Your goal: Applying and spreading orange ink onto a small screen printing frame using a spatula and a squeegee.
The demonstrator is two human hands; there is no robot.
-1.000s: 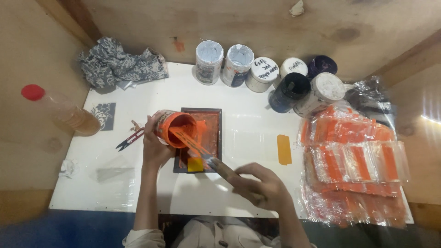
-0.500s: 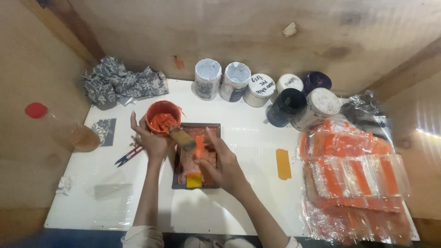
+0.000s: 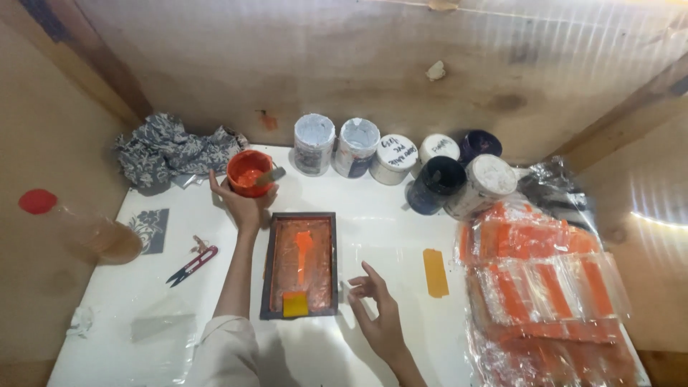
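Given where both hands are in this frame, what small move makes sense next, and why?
Probably the left hand sets the orange paint jar down on the white table. A stick rests in the jar, fresh orange paint already lies on the framed screen, and the right hand is empty beside the frame, near the yellow squeegee.

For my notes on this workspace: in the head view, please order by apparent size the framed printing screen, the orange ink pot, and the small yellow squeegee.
1. framed printing screen
2. orange ink pot, held by the left hand
3. small yellow squeegee
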